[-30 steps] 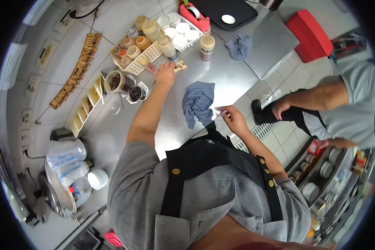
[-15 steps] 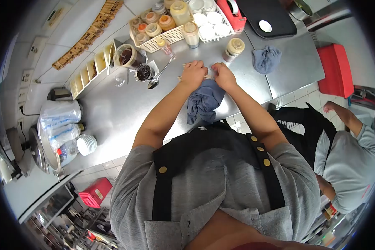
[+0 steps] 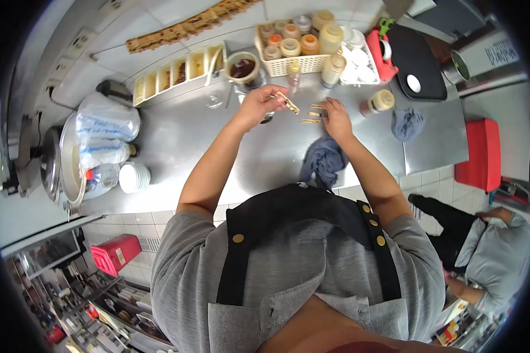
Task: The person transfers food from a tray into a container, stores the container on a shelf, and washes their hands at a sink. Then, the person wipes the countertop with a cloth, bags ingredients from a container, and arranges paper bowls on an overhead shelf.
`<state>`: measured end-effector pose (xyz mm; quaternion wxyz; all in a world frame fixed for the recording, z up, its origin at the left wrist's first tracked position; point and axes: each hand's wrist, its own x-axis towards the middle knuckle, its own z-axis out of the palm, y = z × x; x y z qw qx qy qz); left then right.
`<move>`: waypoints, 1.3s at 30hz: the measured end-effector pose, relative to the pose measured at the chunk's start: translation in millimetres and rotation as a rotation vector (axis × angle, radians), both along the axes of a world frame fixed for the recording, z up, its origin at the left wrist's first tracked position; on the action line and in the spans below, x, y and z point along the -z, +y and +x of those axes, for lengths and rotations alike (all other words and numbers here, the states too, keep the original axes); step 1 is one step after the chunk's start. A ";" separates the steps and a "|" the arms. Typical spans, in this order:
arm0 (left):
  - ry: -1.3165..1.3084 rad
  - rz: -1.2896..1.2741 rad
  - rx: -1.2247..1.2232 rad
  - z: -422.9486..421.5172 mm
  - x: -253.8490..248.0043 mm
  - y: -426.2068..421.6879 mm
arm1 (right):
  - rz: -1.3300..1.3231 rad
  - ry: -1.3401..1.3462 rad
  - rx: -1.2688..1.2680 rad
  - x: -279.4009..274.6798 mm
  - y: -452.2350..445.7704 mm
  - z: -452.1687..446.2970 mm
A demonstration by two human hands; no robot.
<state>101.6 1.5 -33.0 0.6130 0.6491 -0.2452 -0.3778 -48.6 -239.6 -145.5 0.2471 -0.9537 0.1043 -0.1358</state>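
Observation:
My left hand [image 3: 259, 107] is raised over the steel counter [image 3: 188, 141], its fingers pinched on a wooden clothespin [image 3: 288, 103]. To its right, my right hand [image 3: 338, 119] rests at a few more wooden clothespins [image 3: 312, 121] lying on the counter, with its fingers curled over their right ends. A crumpled blue-grey cloth [image 3: 324, 161] lies just below my right hand. Behind my left hand stands a tub of dark sauce [image 3: 242, 68], and a small bottle [image 3: 293, 75] stands beyond the clothespin.
A white basket [image 3: 294, 65] of sauce bottles, small white cups [image 3: 359, 65] and a red tape dispenser [image 3: 383, 56] stand at the back. A capped bottle [image 3: 378, 102] and second cloth [image 3: 407, 124] lie right. Another person [image 3: 494, 253] is at the lower right.
The view has turned, shifting the counter. My hands, together at the clothespins half a second ago, are now apart; my left hand has lifted a clothespin toward the left.

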 end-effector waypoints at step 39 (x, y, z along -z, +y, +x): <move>-0.854 0.072 -1.262 295.5 -61.3 288.2 | -0.057 0.016 0.385 5.2 17.1 -4.4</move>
